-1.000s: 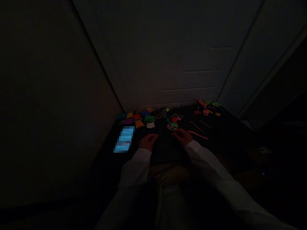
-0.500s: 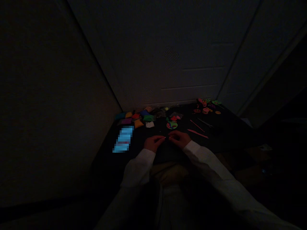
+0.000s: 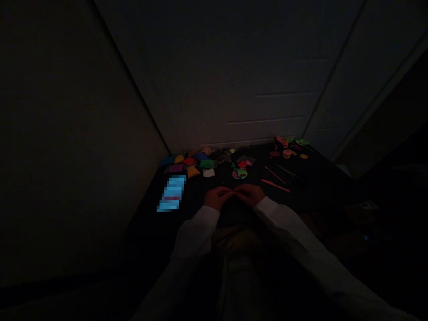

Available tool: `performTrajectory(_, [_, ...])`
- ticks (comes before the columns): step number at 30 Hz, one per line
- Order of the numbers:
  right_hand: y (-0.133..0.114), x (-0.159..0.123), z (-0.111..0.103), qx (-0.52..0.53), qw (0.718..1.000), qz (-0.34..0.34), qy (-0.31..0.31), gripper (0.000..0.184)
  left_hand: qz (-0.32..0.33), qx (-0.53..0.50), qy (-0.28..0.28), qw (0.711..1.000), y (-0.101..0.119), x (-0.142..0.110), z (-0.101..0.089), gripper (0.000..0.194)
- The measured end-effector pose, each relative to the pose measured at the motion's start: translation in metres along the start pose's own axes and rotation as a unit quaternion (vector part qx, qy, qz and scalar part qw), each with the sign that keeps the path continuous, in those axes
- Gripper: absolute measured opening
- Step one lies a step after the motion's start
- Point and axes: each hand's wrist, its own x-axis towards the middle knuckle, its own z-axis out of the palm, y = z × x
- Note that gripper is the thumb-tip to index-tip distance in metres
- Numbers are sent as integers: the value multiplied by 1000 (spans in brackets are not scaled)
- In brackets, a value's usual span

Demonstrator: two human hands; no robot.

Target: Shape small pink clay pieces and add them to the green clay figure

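Note:
Over the near part of the dark table [image 3: 197, 196], my left hand [image 3: 216, 197] and my right hand [image 3: 250, 194] meet at the fingertips. Both are closed in a pinch. Whatever lies between the fingertips is too small and dark to make out. Just beyond them lies a round green piece [image 3: 240, 174] with coloured bits on it, and a small red-topped figure [image 3: 242, 166] is at its far edge. To the right of my right hand lie a pink flat modelling tool [image 3: 275, 185] and a thin pink stick [image 3: 275, 174].
Several coloured packets, among them an orange one [image 3: 193, 172], a green one [image 3: 207, 164] and a white one [image 3: 209, 173], line the back left. A lit, blurred screen [image 3: 172, 193] lies left. Small colourful figures [image 3: 286, 154] stand back right, against the pale wall panel [image 3: 267, 109].
My left hand has moved slightly right, closing the gap, so the fingertips of both hands now touch. The things on the table have not moved.

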Motion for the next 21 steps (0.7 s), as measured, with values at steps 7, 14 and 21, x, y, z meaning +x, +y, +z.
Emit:
performTrajectory(7, [8,1,-5,114,988,83,64,25,-9,7,22,1000,-1,0,1,19])
performTrajectory(14, [16,6,-7,255,951,150,91,32,-13,8,44,999,-2,-1,0,22])
performTrajectory(21, [21,7,-10,324,921,189,103,35,-17,9,54,998,-1,-2,-1,22])
